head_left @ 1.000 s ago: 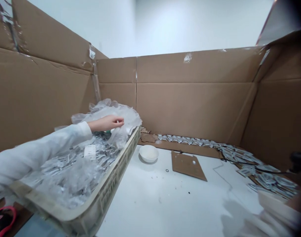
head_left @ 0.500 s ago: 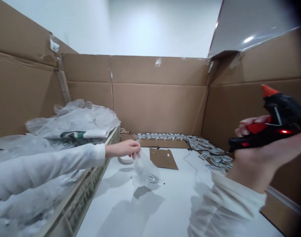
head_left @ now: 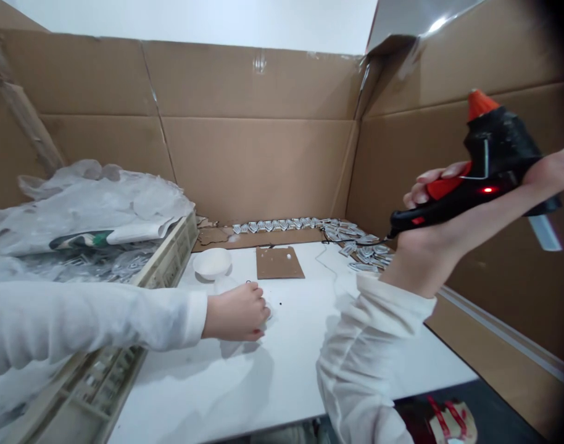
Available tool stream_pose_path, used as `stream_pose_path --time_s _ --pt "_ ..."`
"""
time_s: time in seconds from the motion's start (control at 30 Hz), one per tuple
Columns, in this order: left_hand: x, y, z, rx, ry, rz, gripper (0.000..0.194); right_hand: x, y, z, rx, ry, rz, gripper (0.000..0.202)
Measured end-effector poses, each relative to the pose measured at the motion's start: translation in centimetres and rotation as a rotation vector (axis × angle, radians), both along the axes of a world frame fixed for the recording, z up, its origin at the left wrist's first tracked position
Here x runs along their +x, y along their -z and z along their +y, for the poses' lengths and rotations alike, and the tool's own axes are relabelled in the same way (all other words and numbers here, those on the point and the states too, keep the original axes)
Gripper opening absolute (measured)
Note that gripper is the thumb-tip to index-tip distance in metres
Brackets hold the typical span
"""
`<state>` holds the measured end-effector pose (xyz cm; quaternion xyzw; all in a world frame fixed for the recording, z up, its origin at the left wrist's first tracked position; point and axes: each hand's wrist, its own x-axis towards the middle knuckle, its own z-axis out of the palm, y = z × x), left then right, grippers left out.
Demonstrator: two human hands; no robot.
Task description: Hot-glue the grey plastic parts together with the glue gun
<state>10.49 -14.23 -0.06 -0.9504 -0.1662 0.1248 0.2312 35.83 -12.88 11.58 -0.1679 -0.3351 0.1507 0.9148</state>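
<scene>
Fingers [head_left: 419, 195] of the right hand [head_left: 453, 234] hold a black glue gun [head_left: 501, 145], raised before the cardboard wall [head_left: 416, 135], with orange nozzle [head_left: 480, 105] upward, red trigger [head_left: 442, 187], glowing red lamp [head_left: 488, 190] and whitish stick [head_left: 545, 233]. The left hand [head_left: 236, 314] is curled at the table [head_left: 291, 382]; what it holds, I cannot tell

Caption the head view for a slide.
Right hand holds a black-and-orange glue gun; left hand is low over the white tabletop.

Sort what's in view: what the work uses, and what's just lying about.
Likely in use:
Glue gun, held in the right hand
Table under the left hand; what the hand covers is hidden
Crate and plastic bags, perhaps
Silvery pieces, perhaps

Apparently lying about:
Bowl, untouched
Cardboard square, untouched
</scene>
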Motion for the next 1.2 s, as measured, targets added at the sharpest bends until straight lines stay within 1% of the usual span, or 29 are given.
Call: stream_pose_path --time_s 0.03,0.07,0.13,0.17,0.23,0.3,0.4,0.47,0.53,0.6,0.67,0.7,0.8,0.83,0.9,1.0,1.07,1.13,1.2 --pt "-0.2 1.1 -0.1 0.026 -0.038 0.052 0.027 0.0 0.0 -0.1 0.004 0.003 0.005 0.057" --pt "-0.5 2.1 0.0 0.059 -0.055 0.098 0.022 0.0 0.0 -0.2 0.007 0.006 0.01 0.058" --pt "-1.0 3.5 0.3 0.128 -0.048 0.145 0.009 0.0 0.0 -0.2 -0.005 -0.002 0.024 0.058" --pt "-1.1 3.9 0.5 0.147 -0.042 0.137 0.007 0.1 0.0 -0.2 -0.021 -0.012 0.027 0.059" --pt "-1.0 4.3 0.9 0.147 -0.056 0.084 0.013 0.3 0.1 -0.2 -0.056 -0.023 0.037 0.059" --pt "-0.4 4.6 1.2 0.121 -0.068 0.037 0.019 0.4 0.1 -0.1 -0.054 -0.017 0.055 0.058" --pt "0.3 5.5 1.5 0.113 -0.023 0.029 0.007 0.3 0.0 -0.2 -0.01 0.007 0.066 0.055" --pt "0.5 6.2 1.7 0.12 -0.001 0.03 0.005 0.1 -0.1 -0.3 -0.003 0.017 0.065 0.055" --pt "0.5 6.5 1.8 0.117 0.01 0.024 0.006 0.0 0.0 -0.5 -0.007 0.023 0.062 0.054" --pt "0.6 6.3 1.8 0.089 0.019 0.021 0.009 0.0 0.0 -0.4 -0.003 0.014 0.06 0.053" --pt "0.9 5.5 1.8 0.05 0.0 0.013 0.009 0.0 0.1 -0.2 0.005 0.007 0.063 0.053" --pt "1.2 5.1 1.7 0.033 -0.029 0.009 0.01 0.1 0.1 -0.1 0.003 -0.003 0.06 0.053" --pt "2.5 4.0 1.6 -0.024 -0.168 0.028 0.027 0.1 -0.2 0.1 0.003 -0.013 0.042 0.056" --pt "2.8 3.9 1.6 -0.047 -0.207 0.058 0.028 0.0 -0.3 0.1 -0.003 -0.021 0.032 0.057" --pt "3.4 4.0 1.7 -0.087 -0.232 0.124 0.023 -0.3 -0.5 0.0 -0.012 -0.026 0.024 0.059" --pt "3.5 4.5 2.0 -0.1 -0.19 0.143 0.018 -0.6 -0.6 -0.2 -0.02 -0.035 0.042 0.061" --pt "3.3 4.2 2.2 -0.093 -0.201 0.106 0.015 -0.6 -0.6 -0.1 -0.024 -0.049 0.044 0.061" --pt "2.9 3.2 2.4 -0.092 -0.228 0.074 0.016 -0.5 -0.5 0.1 -0.031 -0.066 0.035 0.061" --pt "2.0 1.3 2.4 -0.084 -0.214 0.021 0.019 -0.2 -0.4 0.2 -0.035 -0.071 0.04 0.06"
